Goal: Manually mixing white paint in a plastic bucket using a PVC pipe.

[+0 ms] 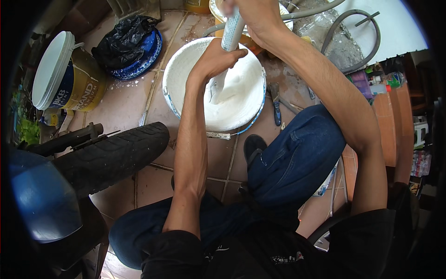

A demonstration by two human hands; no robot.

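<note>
Between my knees and the tiled floor ahead stands a round bucket with a blue-smeared outside. Inside it lies a thick white mixture, and more of it coats the walls. A white pipe with small print slants down into the bucket, its lower end coated white in the mixture. My left hand is wrapped around the pipe just above the rim. Higher up, my right hand is closed about the pipe's upper part; its fingertips are blurred at the picture's edge.
Left of the bucket, a black plastic bag lies on a blue lid, beside a yellow-and-blue pail. A tyre juts in nearer me. A scraper lies on the right; a grey hose curls beyond.
</note>
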